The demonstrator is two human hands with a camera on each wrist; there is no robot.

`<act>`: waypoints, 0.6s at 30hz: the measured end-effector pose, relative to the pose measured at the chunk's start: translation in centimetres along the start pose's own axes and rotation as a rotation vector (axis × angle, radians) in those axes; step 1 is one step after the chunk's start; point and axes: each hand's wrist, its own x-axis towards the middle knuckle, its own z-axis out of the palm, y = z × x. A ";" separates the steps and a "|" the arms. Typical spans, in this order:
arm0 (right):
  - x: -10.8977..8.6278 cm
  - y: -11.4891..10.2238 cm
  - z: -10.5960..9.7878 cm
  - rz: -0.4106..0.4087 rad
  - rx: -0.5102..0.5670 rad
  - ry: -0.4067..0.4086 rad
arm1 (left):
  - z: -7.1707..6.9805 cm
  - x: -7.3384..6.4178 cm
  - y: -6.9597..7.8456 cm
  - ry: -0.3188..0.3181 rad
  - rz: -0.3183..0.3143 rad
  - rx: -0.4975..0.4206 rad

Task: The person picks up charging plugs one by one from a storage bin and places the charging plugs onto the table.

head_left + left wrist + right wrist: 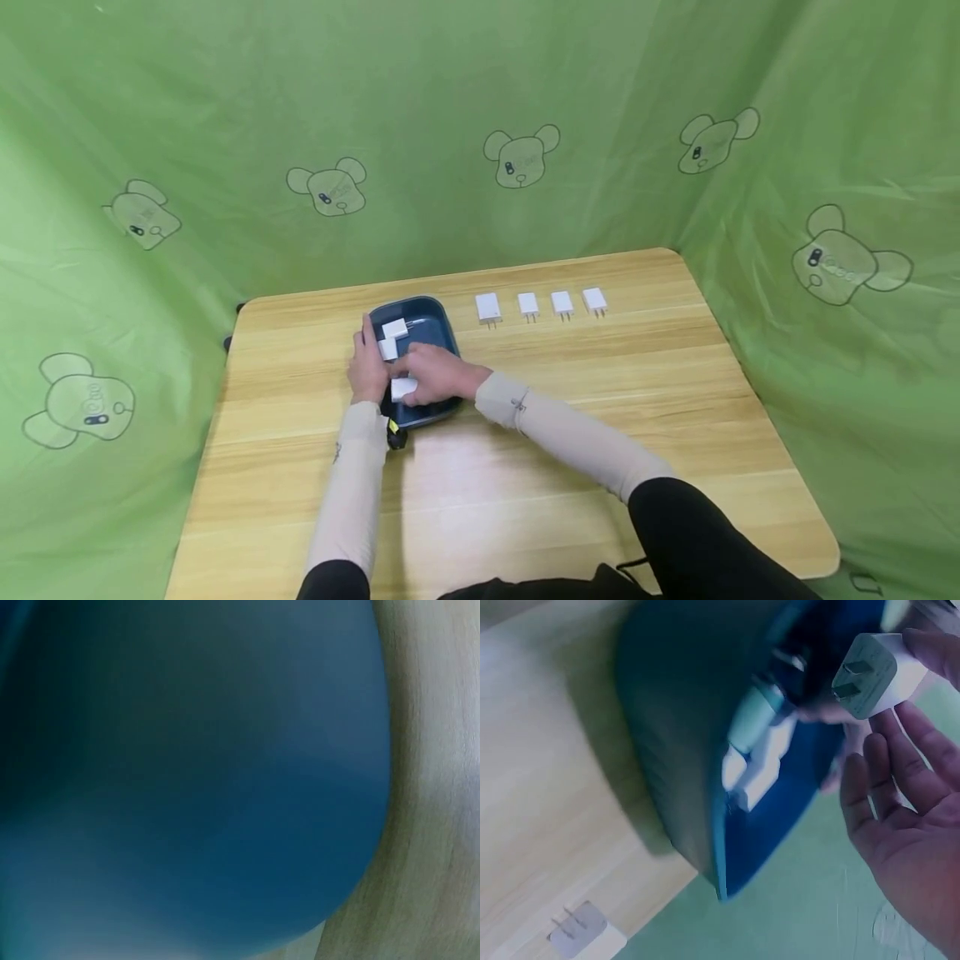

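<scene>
My right hand [438,372] reaches over the dark blue plastic bin [431,312]. Between its thumb and fingers it pinches a white wall charger [877,673], its two metal prongs facing away from the palm. At the bin's left side, my left hand [367,367] grips the rim, fingers along the wall. Inside, near that hand, lie other white chargers, one charger [395,328] with its prongs pointing right and another charger [387,348] just below it. Only the bin's blue wall [225,825] and some table show in the left wrist view; the left hand is hidden there.
Right of the bin, several white chargers stand in a row along the table's back, from a larger charger [487,307] to the rightmost charger [595,300], prongs toward me. The wooden table [600,400] is bordered by a green printed curtain [427,208].
</scene>
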 end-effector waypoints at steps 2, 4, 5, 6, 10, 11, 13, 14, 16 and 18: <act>-0.3 0.3 -0.9 0.032 0.050 0.047 | -0.1 -0.1 0.1 -0.005 -0.006 0.000; -0.5 0.6 -1.6 0.069 0.099 0.097 | -0.2 -0.1 0.3 -0.010 -0.015 -0.001; -0.6 0.8 -2.0 0.091 0.125 0.116 | -0.2 -0.2 0.3 -0.014 -0.020 -0.002; -0.7 1.0 -2.3 0.113 0.150 0.133 | -0.3 -0.2 0.4 -0.018 -0.023 -0.004; -1.3 2.1 -3.2 0.210 0.202 0.178 | -0.3 -0.2 0.5 -0.032 -0.048 -0.016; -1.5 2.4 -3.4 0.236 0.211 0.189 | -0.3 -0.2 0.5 -0.035 -0.051 -0.019; -1.8 3.0 -3.7 0.279 0.229 0.218 | -0.3 -0.2 0.6 -0.039 -0.058 -0.025; -2.0 3.3 -3.9 0.298 0.234 0.236 | -0.3 -0.2 0.5 -0.042 -0.058 -0.024; -2.4 3.8 -4.2 0.332 0.250 0.280 | -0.3 -0.1 0.5 -0.045 -0.058 -0.025; -2.8 4.5 -4.5 0.364 0.277 0.324 | -0.3 -0.1 0.5 -0.046 -0.058 -0.027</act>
